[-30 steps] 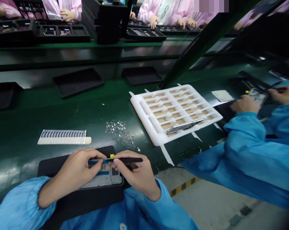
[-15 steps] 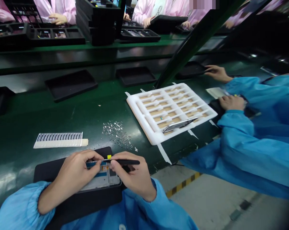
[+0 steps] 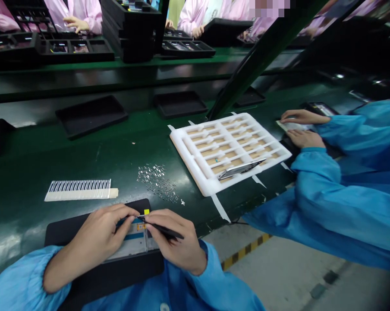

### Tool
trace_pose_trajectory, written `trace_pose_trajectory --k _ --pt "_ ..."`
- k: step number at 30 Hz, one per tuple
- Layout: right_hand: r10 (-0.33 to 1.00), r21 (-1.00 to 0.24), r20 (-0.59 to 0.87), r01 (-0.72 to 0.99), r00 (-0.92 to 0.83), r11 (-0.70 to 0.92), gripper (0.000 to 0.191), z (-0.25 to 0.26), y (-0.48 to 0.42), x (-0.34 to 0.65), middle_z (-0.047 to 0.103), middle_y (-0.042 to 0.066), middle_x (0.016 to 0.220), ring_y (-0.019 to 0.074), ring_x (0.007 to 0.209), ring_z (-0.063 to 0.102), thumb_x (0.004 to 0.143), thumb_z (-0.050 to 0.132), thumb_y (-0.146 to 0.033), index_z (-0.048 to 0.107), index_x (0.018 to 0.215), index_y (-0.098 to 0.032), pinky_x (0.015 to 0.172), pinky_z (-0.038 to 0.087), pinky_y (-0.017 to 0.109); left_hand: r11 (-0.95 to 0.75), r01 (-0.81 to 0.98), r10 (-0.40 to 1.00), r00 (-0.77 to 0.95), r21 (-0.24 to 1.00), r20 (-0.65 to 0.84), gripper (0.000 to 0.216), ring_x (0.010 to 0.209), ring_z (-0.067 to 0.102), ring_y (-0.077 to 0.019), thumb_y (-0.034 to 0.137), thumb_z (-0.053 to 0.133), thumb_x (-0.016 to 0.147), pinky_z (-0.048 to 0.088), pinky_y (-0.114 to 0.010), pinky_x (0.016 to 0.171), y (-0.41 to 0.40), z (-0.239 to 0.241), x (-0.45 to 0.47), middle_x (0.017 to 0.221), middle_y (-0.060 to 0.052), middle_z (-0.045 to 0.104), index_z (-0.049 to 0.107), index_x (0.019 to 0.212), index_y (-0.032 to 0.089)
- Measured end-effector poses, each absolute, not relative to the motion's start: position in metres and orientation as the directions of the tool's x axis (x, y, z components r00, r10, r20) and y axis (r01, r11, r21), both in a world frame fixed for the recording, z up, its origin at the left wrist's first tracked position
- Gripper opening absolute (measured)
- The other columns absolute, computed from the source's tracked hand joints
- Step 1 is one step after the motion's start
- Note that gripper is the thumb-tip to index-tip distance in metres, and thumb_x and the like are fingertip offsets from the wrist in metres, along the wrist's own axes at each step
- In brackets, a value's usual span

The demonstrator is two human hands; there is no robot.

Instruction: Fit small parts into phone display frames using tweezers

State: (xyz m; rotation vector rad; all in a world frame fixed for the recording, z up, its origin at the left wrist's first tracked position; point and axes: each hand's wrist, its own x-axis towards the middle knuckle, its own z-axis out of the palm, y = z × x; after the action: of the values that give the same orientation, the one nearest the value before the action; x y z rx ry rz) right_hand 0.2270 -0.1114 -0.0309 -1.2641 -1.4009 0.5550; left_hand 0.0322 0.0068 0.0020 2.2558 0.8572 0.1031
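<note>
The right hand has its grip clamped on black tweezers, tips at an orange patch on a phone frame lying just below the grip on a black mat. The left hand curls over the frame (whether clamped, I cannot tell). This close work at the tips calls for a small, steady move.

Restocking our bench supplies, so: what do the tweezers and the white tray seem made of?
The tweezers in the right hand look matte black and slim, perhaps coated metal or stiff plastic; the look can't settle which. The white tray looks like molded foam, with a matte finish and thick, soft-edged walls.
</note>
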Motion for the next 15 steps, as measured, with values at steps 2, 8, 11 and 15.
trace_pose_trajectory --k 2,8,11,15 --pt "0.893 -0.876 0.405 0.363 0.196 0.317 0.024 -0.033 -0.112 0.227 0.082 0.008 0.105 0.0193 0.095 0.080 0.097 0.070 -0.008 0.081 0.112 -0.022 0.087 0.068 0.031 -0.641 0.499 0.566 0.820 0.583 -0.080 0.039 0.103 0.078 -0.0206 0.038 0.042 0.111 0.063 -0.033 0.088 0.006 -0.002 0.024 0.120 -0.003 0.080 0.071 0.134 0.027" --pt "0.879 -0.872 0.419 0.372 0.227 0.319 0.023 -0.036 -0.111 0.220 0.081 0.007 0.099 0.0199 0.093 0.079 0.095 0.071 -0.007 0.080 0.110 -0.022 0.085 0.067 0.031 -0.900 0.411 0.428 0.896 0.144 0.117 0.041 0.091 0.077 -0.0263 0.022 0.039 0.110 0.065 -0.040 0.078 -0.008 -0.010 0.009 0.106 -0.013 0.080 0.066 0.140 0.014" --pt "0.888 -0.865 0.405 0.405 0.216 0.296 0.021 -0.033 -0.110 0.217 0.080 0.008 0.099 0.0207 0.093 0.079 0.096 0.069 -0.009 0.079 0.111 -0.021 0.085 0.067 0.032 -0.897 0.417 0.438 0.886 0.149 0.153 0.035 0.090 0.076 -0.0243 0.026 0.043 0.111 0.063 -0.037 0.080 0.001 -0.004 0.010 0.103 -0.010 0.081 0.075 0.123 0.017" --pt "0.881 -0.905 0.366 0.336 0.301 0.261 0.014 -0.029 -0.110 0.220 0.081 0.007 0.096 0.0199 0.089 0.079 0.096 0.071 -0.012 0.080 0.103 -0.020 0.082 0.066 0.030 -0.783 0.568 0.611 0.779 0.254 0.143 0.040 0.102 0.072 -0.0273 0.039 0.042 0.112 0.059 -0.043 0.092 0.038 0.001 0.010 0.112 -0.009 0.079 0.077 0.113 0.019"
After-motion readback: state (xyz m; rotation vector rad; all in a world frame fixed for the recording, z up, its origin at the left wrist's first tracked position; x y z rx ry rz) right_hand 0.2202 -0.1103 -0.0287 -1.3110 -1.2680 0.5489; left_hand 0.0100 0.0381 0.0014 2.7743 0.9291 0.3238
